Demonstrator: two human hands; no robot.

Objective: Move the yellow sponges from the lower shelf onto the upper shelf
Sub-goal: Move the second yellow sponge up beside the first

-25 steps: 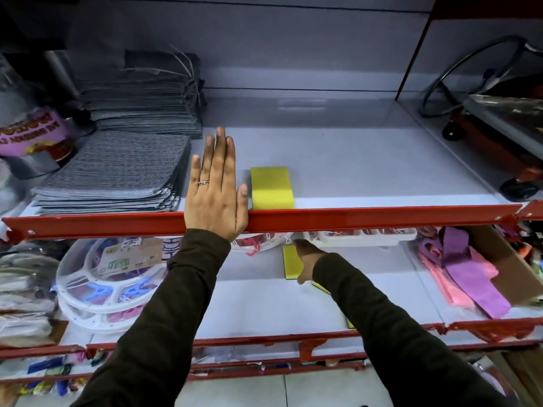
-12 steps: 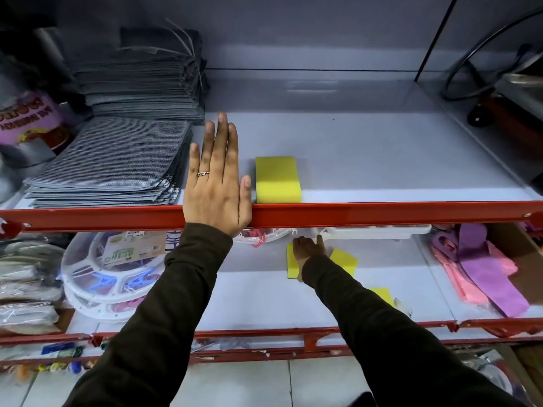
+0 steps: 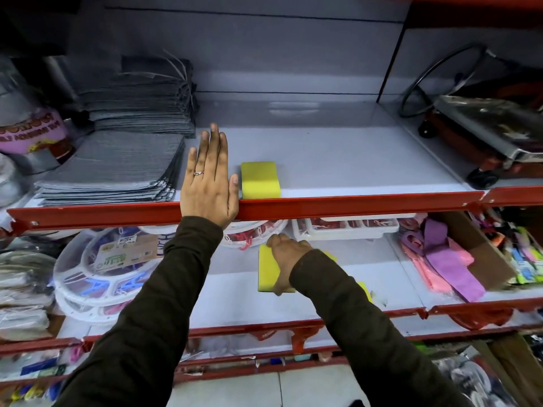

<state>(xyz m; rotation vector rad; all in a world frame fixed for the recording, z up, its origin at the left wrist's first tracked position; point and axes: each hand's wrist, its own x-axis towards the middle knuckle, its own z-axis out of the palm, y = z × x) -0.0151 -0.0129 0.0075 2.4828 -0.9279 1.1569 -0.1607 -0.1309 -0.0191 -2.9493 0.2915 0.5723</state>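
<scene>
Yellow sponge on the lower shelf looks light and squashy; right hand grips its long edges, left hand lies flat, fingers released.

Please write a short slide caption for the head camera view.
Right hand grips a yellow sponge on the lower shelf; left hand rests flat above.

My left hand lies flat, palm down, fingers straight and pressed together, thumb out to the side, a thin ring on one finger. Its dark brown sleeve reaches up from below. My right hand sits lower, fingers curled and closed around a yellow rectangular foam sponge, forearm in the same sleeve.
</scene>
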